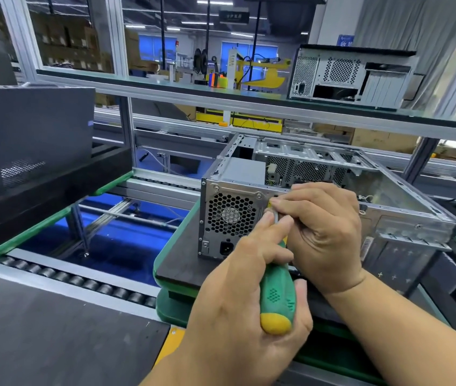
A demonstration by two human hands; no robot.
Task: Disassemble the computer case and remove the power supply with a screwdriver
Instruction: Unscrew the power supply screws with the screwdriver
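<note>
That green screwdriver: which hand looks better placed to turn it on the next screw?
The left hand, probably. It already grips the screwdriver handle, whose shaft points toward the power supply. The right hand only pinches the shaft near the tip, steadying it.

Two hands (249, 288), one screwdriver (277, 296), two computer cases (346, 174), one power supply (231, 218), one black panel (32, 135).

Bright, even light from ceiling strip lamps (215, 1) far back. Shadows are soft and faint. Pale glare lies on the case (405, 196) metal at right, and blue glows under the rollers (82, 280). The hall behind the frame is soft and out of focus. Straight rails bow toward the edges from the wide lens; nearby objects look sharp
</note>
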